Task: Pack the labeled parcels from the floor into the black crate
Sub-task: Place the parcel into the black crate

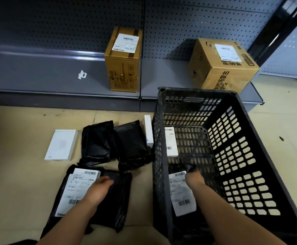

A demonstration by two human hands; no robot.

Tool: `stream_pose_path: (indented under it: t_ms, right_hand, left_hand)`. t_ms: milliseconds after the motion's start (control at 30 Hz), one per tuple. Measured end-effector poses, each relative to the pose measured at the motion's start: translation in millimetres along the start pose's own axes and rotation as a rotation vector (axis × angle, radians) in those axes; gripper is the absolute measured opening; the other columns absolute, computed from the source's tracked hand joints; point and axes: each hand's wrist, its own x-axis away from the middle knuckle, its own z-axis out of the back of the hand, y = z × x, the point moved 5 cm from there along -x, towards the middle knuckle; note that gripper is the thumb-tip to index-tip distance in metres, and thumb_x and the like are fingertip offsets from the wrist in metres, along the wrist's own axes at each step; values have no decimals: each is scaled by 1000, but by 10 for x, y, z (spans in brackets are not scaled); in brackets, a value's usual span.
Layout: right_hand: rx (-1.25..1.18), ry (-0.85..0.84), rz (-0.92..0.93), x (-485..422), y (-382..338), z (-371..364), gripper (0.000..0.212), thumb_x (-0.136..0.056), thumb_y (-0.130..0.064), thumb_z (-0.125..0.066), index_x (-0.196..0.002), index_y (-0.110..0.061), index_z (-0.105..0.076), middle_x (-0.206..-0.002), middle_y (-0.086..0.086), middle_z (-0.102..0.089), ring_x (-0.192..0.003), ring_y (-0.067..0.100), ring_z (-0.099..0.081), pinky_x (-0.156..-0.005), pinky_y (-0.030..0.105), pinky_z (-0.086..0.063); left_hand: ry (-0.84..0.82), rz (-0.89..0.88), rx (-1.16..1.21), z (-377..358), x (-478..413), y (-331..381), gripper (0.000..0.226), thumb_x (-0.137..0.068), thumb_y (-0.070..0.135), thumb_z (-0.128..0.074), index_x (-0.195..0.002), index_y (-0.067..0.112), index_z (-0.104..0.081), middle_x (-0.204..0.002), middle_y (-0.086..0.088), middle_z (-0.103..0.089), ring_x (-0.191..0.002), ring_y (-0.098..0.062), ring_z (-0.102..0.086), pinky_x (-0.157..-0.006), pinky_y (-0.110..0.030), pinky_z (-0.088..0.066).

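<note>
The black crate [236, 110] stands on the floor at the right. Inside it lie a white labelled box [171, 142] and a black labelled parcel [181, 193]. My right hand [194, 179] reaches into the crate and rests on that parcel's upper end; its fingers are hidden, so the grip is unclear. My left hand [99, 189] lies on a black labelled parcel [77, 193] on the floor at the left, fingers curled at the label's edge. Two more black bags [98, 142] [131, 144] lie behind it, label side not showing.
A flat white box [61, 145] lies on the floor at the left, and a narrow white box [148, 130] stands against the crate's left wall. Two labelled cardboard cartons [123, 61] [222, 65] sit on the low grey shelf [38, 71] behind.
</note>
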Motion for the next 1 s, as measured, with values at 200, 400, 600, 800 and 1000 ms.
stream_pose_path:
  t_ms: [200,400,600,800,1000]
  right_hand:
    - [-428,278,457,822,-1179,260,33,-100,-17,-52,-132,-17,-62,-137,11,-59,-124,28,-60,-105,38,-47]
    - [-490,165,854,1827,-1931,-152,18,-100,-14,-57,-110,-24,-68,-116,-7,-57,-115,15,-60,-104,28,-46]
    - [-277,-124,747,2020,-1599,-1294,27,-95,-13,-61,-120,-22,-67,-125,7,-60,-115,20,-60,-107,29,-44]
    - [79,-288,151,1550,-367,-2105,44,-92,-29,-61,-134,-14,-62,-134,18,-67,-124,39,-63,-100,38,-52]
    - [193,-395,-22,1309,269,-2345,59,-100,-26,-62,-150,-2,-42,-148,23,-56,-134,39,-57,-105,36,-49]
  left_hand:
    - [-5,13,-94,181,-155,-147,42,-96,27,-65,-136,17,-60,-122,-8,-66,-114,-29,-61,-107,-42,-48]
    - [9,-28,-122,285,-186,-92,49,-97,29,-64,-144,18,-57,-128,-9,-62,-115,-28,-57,-100,-35,-44]
    - [-35,-29,-148,298,-219,-208,54,-99,29,-62,-150,15,-52,-147,-12,-59,-130,-30,-56,-110,-37,-43]
    - [-161,-33,-240,136,-211,-346,59,-96,38,-63,-152,23,-51,-151,-8,-56,-135,-26,-54,-111,-33,-41]
    - [-241,42,-274,-6,-208,-575,75,-96,43,-64,-160,19,-35,-159,-11,-46,-143,-30,-48,-115,-35,-40]
